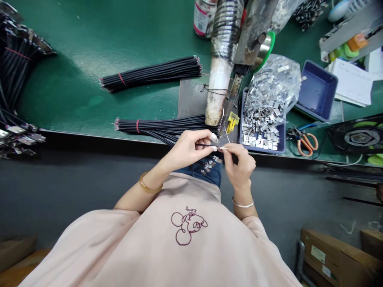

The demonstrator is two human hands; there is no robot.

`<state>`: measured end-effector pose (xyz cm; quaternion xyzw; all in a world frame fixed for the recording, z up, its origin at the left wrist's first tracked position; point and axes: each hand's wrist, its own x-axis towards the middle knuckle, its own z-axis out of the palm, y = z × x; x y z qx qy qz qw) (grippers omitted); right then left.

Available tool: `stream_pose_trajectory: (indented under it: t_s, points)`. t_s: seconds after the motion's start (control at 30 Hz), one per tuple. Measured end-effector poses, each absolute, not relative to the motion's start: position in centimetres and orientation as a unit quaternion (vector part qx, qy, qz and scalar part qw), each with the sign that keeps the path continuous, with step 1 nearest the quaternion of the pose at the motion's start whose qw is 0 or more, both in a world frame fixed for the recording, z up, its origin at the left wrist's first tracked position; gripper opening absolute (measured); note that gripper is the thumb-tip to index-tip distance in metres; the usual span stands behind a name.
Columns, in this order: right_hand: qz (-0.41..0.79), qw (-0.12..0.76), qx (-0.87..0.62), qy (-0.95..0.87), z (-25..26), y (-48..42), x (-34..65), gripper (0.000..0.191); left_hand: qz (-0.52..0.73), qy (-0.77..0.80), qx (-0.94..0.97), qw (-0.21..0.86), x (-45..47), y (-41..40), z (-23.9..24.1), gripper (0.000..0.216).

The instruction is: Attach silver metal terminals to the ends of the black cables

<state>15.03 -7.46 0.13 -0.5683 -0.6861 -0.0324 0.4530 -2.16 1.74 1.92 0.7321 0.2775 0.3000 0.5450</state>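
My left hand [190, 148] is closed round a thin black cable [206, 146], with white coverings on its fingertips. At the cable's tip, the thumb and fingers of my right hand [240, 164] pinch the end, where something small and pale shows; its exact shape is too small to make out. Several small metal connector shells [209, 164] lie on my lap just below the hands. Beyond my left hand, a bundle of black cables [161, 126] tied with a red band lies at the bench edge. A yellow plastic piece [232, 122] is just past my fingers.
Another cable bundle [152, 73] lies farther back. A fume duct [220, 75] hangs over a metal plate [191, 95]. To the right are a blue tray [282, 137] of metal shells, orange-handled pliers [306, 144], a second blue tray [318, 87] and a fan [359, 137]. More cables [18, 59] fill the left.
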Motion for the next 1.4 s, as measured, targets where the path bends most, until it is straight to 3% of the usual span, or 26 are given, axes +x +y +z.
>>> stream_pose_trajectory:
  t_s: [0.13, 0.23, 0.4, 0.57, 0.7, 0.87, 0.93, 1.13, 1.4]
  points:
    - [0.166, 0.502, -0.63, -0.569, -0.1, -6.9, 14.8, 0.01, 0.346, 0.255, 0.791, 0.436, -2.4, 1.2, 1.5, 0.014]
    - [0.262, 0.492, -0.629, -0.542, -0.2, -6.7, 14.8, 0.015, 0.289, 0.259, 0.761, 0.52, -2.4, 1.6, 0.9, 0.02]
    - [0.039, 0.52, -0.645, -0.558, 0.3, -7.9, 14.5, 0.003, 0.272, 0.258, 0.679, 0.631, -2.1, 2.5, 0.6, 0.027]
    - [-0.068, 0.385, -0.607, -0.692, 0.7, -8.0, 13.8, 0.01, 0.251, 0.245, 0.692, 0.631, -2.0, 2.6, 0.8, 0.036]
    - [0.004, 0.377, -0.616, -0.691, -0.1, -7.2, 13.6, 0.009, 0.245, 0.238, 0.702, 0.625, -2.2, 2.7, 0.8, 0.039]
    - [0.211, 0.517, -0.653, -0.512, 0.0, -7.2, 13.9, 0.018, 0.248, 0.248, 0.707, 0.614, -2.2, 2.6, 0.5, 0.031]
    - [0.195, 0.526, -0.664, -0.494, 0.4, -7.3, 14.0, 0.02, 0.255, 0.258, 0.71, 0.604, -2.1, 2.4, 0.4, 0.028]
    - [0.041, 0.402, -0.652, -0.641, 0.1, -7.3, 13.8, 0.008, 0.263, 0.262, 0.73, 0.574, -1.9, 2.3, 0.3, 0.026]
    - [0.18, 0.407, -0.643, -0.623, 0.9, -7.5, 15.2, 0.012, 0.256, 0.239, 0.729, 0.589, -2.2, 2.0, 0.0, 0.017]
